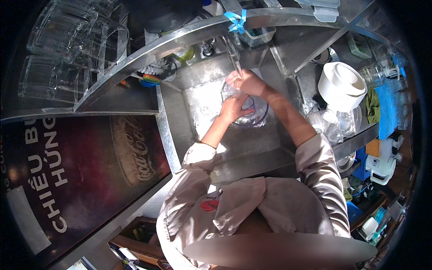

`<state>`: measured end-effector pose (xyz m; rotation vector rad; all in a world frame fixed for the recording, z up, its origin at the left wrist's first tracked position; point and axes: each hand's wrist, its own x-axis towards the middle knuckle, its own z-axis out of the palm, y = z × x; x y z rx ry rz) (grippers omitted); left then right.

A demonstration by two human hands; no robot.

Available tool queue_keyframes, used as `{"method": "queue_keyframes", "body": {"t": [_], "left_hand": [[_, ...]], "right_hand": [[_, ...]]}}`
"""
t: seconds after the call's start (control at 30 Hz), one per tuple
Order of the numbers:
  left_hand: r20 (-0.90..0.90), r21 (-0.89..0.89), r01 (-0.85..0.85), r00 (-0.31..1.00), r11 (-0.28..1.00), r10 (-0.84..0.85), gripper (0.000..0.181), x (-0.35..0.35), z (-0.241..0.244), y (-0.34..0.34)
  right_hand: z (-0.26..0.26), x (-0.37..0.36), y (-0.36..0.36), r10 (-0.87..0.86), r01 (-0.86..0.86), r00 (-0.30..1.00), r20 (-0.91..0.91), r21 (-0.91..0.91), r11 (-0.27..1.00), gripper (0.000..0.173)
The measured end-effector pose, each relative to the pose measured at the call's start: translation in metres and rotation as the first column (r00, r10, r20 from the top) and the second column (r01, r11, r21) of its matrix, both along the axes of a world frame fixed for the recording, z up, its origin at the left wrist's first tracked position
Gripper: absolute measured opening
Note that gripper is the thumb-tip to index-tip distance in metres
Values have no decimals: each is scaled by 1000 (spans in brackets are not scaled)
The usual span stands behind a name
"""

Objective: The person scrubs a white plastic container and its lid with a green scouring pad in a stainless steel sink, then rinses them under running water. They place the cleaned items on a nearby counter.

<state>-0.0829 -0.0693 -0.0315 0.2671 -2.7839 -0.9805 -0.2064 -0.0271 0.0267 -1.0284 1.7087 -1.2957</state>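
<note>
Both hands are inside a stainless steel sink (249, 162). Water from the tap (231, 47) runs down onto my right hand (249, 83), whose fingers are curled by the far rim of a clear round container (262, 116). Whether those fingers grip anything is hidden. My left hand (234, 108) grips the same container, with its thumb stretched across the near side. The container has a dark bluish rim and sits low in the sink, partly covered by both hands. Strong sunlight washes out the sink floor beside it.
A metal shelf rail (135, 64) with a blue tie (237, 22) crosses above the tap. Clear glasses (50, 76) stand at left, near a rainbow-coloured sponge (150, 79). White stacked tubs (341, 84), clear plastic vessels (327, 125) and a green cloth (372, 106) occupy the right counter.
</note>
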Motion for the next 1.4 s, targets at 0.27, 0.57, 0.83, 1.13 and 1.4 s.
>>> {"method": "queue_keyframes", "body": {"t": [0.27, 0.57, 0.83, 1.13, 1.4], "left_hand": [[60, 540, -267, 958, 798, 280, 46, -11, -45, -8], [500, 864, -332, 655, -379, 567, 38, 66, -85, 1], [256, 805, 104, 828, -585, 499, 44, 154, -85, -21], [25, 599, 452, 814, -661, 580, 41, 157, -44, -18], [-148, 710, 504, 789, -492, 596, 39, 167, -10, -24]], "right_hand": [[-7, -26, -14, 278, -325, 900, -336, -91, 941, 14], [-75, -76, -107, 418, -115, 892, 172, -807, 579, 31], [-107, -93, -121, -34, -14, 988, -151, -310, 950, 21], [-57, -80, -113, -154, 133, 984, -90, -206, 969, 25], [12, -31, 57, 354, -330, 634, 687, -174, 928, 28]]}}
